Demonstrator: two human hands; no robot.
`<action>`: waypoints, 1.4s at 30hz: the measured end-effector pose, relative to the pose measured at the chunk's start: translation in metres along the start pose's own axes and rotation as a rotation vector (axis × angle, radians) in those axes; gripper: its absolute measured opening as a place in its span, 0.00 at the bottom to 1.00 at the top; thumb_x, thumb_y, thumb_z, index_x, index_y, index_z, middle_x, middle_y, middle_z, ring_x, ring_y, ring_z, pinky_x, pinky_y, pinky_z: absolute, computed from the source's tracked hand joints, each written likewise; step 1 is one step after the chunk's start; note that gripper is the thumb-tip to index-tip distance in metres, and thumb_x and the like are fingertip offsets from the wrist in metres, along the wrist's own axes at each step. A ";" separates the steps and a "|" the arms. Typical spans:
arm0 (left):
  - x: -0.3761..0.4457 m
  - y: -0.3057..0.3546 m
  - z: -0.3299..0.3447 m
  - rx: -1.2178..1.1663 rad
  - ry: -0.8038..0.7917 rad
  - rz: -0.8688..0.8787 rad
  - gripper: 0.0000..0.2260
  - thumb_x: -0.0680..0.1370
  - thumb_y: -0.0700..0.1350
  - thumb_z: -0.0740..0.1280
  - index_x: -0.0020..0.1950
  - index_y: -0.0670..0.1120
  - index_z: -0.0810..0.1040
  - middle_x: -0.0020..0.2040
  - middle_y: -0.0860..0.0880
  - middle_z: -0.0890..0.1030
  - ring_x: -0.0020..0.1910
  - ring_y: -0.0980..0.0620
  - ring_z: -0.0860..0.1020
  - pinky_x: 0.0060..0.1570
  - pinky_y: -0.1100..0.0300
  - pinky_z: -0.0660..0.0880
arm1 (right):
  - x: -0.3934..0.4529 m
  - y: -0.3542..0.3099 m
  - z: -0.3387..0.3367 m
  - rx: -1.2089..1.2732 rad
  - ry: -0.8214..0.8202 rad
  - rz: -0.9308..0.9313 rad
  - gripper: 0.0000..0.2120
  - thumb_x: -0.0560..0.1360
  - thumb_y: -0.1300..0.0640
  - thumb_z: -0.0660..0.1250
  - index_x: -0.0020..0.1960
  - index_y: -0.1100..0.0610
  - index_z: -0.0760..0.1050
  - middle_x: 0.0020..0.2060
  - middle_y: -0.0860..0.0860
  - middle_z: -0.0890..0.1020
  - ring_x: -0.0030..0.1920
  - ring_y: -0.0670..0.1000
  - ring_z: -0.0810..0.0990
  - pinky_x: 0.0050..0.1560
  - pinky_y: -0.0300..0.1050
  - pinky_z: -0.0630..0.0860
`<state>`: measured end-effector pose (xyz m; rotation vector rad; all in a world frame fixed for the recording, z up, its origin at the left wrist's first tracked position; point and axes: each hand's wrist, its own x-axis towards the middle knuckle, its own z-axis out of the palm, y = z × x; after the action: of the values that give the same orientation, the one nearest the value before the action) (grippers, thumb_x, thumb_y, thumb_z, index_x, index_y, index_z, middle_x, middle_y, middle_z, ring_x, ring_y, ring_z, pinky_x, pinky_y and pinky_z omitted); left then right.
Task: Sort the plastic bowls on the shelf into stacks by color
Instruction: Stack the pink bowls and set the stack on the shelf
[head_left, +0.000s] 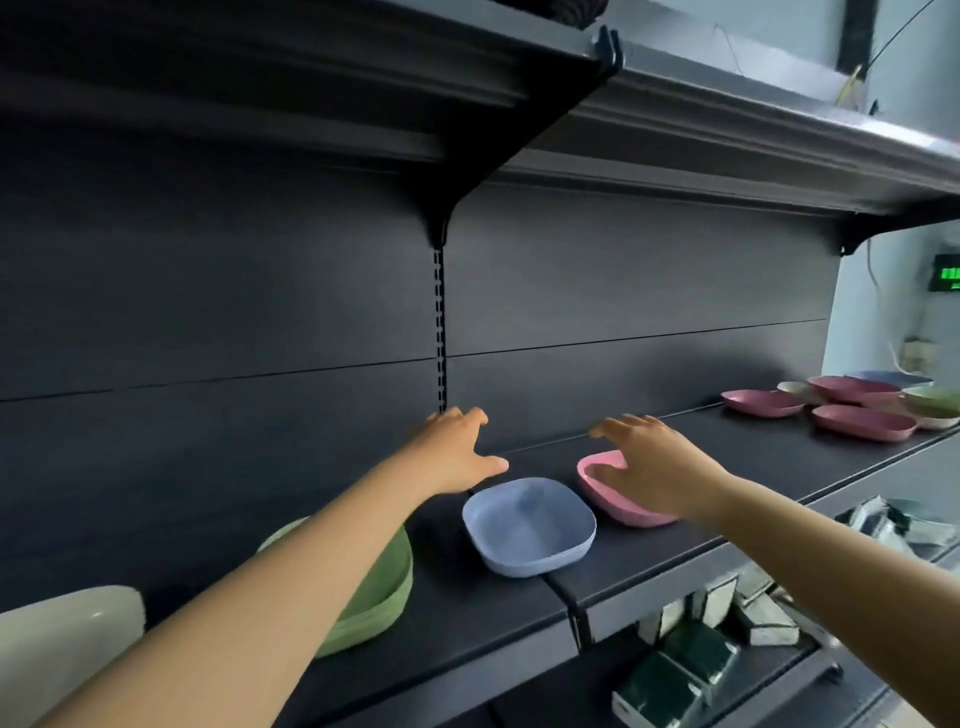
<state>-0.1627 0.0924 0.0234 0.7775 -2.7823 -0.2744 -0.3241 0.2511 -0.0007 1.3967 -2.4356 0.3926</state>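
Seen from a camera on the person's head, looking along a dark metal shelf (675, 545), with the blue bowl (529, 525) as the reference point. The blue bowl sits upright near the shelf's front edge, where two shelf sections meet. Just right of it and a little further back, a pink bowl (608, 493) is tipped up on its side, its open face turned toward the blue one. The right hand (660, 475) is over this pink bowl with fingers loosely spread and the thumb dipping toward the inside; whether it actually grips the rim cannot be told, but it looks like the bowl is being set down or steadied as the start of a pink stack. The left hand (457, 452) hovers just behind and left of the blue bowl, fingers spread and holding nothing, its thumb pointing toward the blue bowl. To the left of the blue bowl, partly hidden under the left forearm, a stack of green bowls (384, 597) suggests that colour is already gathered. Further left, at the picture's edge, lies a cream bowl (67, 634). Far to the right of the blue bowl, well apart, a mixed cluster of bowls (857, 405), mostly pink with green, cream and blue among them, waits unsorted. Below the shelf, to the right, boxed goods (696, 665) sit on a lower level.
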 end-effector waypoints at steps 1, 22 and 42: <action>0.013 0.011 0.004 -0.004 -0.004 0.005 0.28 0.77 0.58 0.63 0.74 0.50 0.60 0.71 0.48 0.65 0.71 0.48 0.62 0.64 0.53 0.64 | 0.005 0.016 -0.001 -0.007 -0.003 0.009 0.25 0.76 0.42 0.62 0.70 0.50 0.67 0.67 0.49 0.72 0.68 0.54 0.68 0.66 0.48 0.66; 0.238 0.403 0.148 -0.182 -0.027 0.003 0.28 0.77 0.57 0.64 0.74 0.50 0.60 0.73 0.49 0.62 0.72 0.48 0.62 0.64 0.55 0.64 | 0.008 0.476 -0.049 0.018 0.046 0.004 0.24 0.75 0.45 0.64 0.67 0.53 0.69 0.62 0.52 0.75 0.64 0.54 0.72 0.62 0.45 0.67; 0.448 0.538 0.278 -0.335 -0.113 -0.163 0.31 0.75 0.57 0.67 0.74 0.49 0.60 0.71 0.47 0.66 0.67 0.49 0.69 0.57 0.62 0.67 | 0.122 0.753 -0.008 0.149 -0.047 0.030 0.21 0.72 0.48 0.67 0.64 0.49 0.72 0.58 0.48 0.77 0.58 0.52 0.75 0.56 0.45 0.71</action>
<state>-0.8719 0.3399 -0.0321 0.9242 -2.6697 -0.8136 -1.0354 0.5259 -0.0082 1.4456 -2.5122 0.5654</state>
